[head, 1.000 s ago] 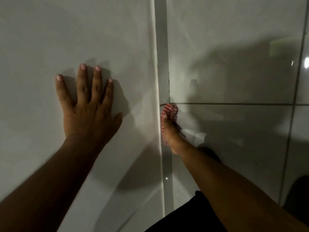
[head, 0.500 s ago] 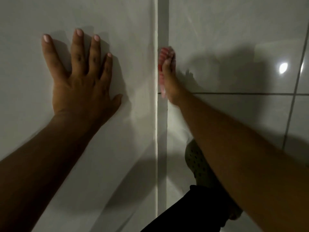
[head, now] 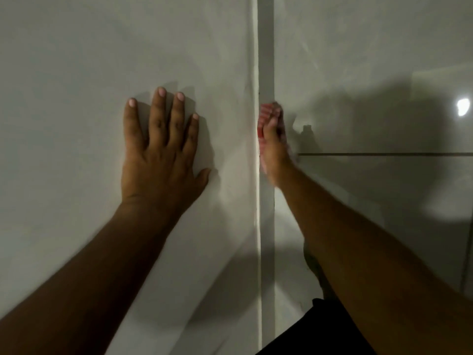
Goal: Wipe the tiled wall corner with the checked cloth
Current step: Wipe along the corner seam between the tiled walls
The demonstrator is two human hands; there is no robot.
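Right hand [head: 272, 147] presses cloth [head: 263, 119] into corner [head: 265, 60]; left hand [head: 161, 152] flat, fingers spread, on wall. Risk: bunched cloth slips from grip, skips seam.

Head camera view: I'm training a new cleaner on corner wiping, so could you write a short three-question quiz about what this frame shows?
1. True or false: the left hand holds the checked cloth.
2. Multiple choice: where is the right hand pressing the cloth?
A. on the floor
B. into the wall corner
C. on the light reflection
3. Short answer: how does the left hand rest on the left wall?

Key:
1. False; the right hand holds it.
2. B, beside where the horizontal grout line ends.
3. Flat, palm against the wall, fingers spread and pointing up.
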